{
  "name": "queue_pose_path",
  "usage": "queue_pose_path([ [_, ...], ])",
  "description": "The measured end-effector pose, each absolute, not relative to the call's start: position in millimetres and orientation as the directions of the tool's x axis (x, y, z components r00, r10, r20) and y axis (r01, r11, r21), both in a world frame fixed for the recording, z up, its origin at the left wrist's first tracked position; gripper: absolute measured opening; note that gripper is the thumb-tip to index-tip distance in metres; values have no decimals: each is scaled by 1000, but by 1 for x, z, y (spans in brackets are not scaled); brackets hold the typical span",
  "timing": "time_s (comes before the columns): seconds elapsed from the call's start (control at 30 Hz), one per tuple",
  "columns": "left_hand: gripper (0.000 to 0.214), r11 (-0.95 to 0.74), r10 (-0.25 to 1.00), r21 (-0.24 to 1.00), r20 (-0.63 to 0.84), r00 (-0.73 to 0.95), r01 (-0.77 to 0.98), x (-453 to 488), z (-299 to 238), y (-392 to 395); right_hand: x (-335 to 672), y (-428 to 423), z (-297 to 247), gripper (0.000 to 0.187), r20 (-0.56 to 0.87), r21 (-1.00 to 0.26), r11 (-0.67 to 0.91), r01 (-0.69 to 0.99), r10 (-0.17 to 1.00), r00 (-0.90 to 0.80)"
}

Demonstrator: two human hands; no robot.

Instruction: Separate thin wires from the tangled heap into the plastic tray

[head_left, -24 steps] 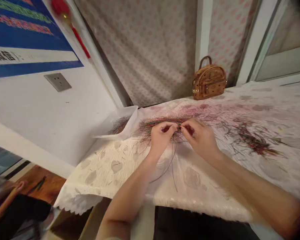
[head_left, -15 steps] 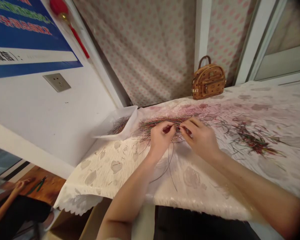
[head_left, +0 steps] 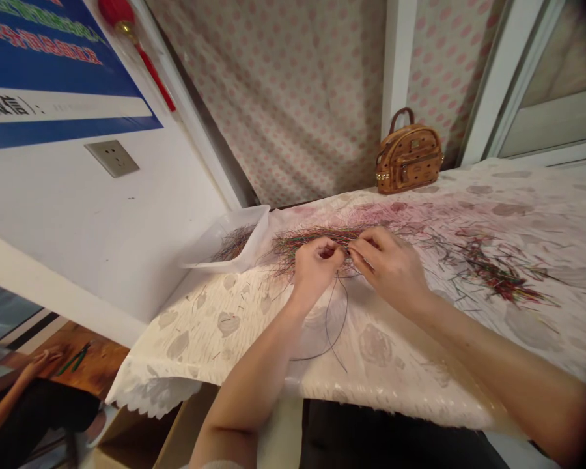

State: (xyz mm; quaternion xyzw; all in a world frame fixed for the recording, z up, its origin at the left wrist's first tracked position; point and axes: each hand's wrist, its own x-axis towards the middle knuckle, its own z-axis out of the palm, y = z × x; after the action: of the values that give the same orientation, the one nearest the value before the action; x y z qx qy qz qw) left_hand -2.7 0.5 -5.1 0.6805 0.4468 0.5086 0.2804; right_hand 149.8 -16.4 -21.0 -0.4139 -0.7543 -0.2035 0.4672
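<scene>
My left hand [head_left: 317, 264] is closed in a pinch over the middle of the table, on a thin dark wire [head_left: 346, 312]. The wire hangs below my fingers in a loop, its ends lying on the tablecloth. Close beside it on the right, my right hand [head_left: 390, 260] is also pinched, fingertips almost meeting the left ones. What sits between the right fingertips is too small to make out. Just behind both hands spreads a pile of thin multicoloured wires [head_left: 297, 242].
A white plastic tray [head_left: 254, 251] with more wires stands at left. Short wire pieces [head_left: 498, 277] lie heaped at right. A brown mini backpack [head_left: 410, 159] stands at the back. At lower left, another person's hands [head_left: 41, 361] are near green-handled pliers [head_left: 75, 358].
The hanging wire has bowed out to the right into a wider loop. My right fingers have drawn closer together; both hands stay nearly in place.
</scene>
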Motion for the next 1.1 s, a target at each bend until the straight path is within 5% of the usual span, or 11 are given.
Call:
queue_pose_path([
  [0.17, 13, -467, 884, 809, 440, 157, 358, -5, -3, 1, 153, -12, -20, 20, 864, -107, 669, 736, 429, -263],
  [0.3, 11, -525, 851, 760, 453, 267, 384, -9, -1, 2, 158, -5, -22, 11, 843, -354, 755, 551, 513, -162],
  [0.47, 12, -571, 820, 703, 468, 328, 425, -12, -1, 5, 160, 1, -23, 10, 653, -658, 637, 401, 748, -116],
  [0.73, 12, -585, 811, 658, 473, 344, 474, -13, 2, 3, 159, -2, -21, 8, 619, -699, 615, 366, 776, -121],
  [0.9, 16, -674, 739, 568, 517, 432, 473, -14, 5, 2, 160, 3, -22, 12, 394, -909, 406, 91, 911, -124],
  [1.0, 16, -651, 756, 628, 484, 442, 426, -12, 2, 2, 160, 5, -25, 18, 253, -966, 235, -108, 946, -202],
  [1.1, 14, -513, 842, 796, 396, 366, 320, -10, -2, 5, 159, 3, -25, 13, 302, -953, 294, -72, 943, -141],
])
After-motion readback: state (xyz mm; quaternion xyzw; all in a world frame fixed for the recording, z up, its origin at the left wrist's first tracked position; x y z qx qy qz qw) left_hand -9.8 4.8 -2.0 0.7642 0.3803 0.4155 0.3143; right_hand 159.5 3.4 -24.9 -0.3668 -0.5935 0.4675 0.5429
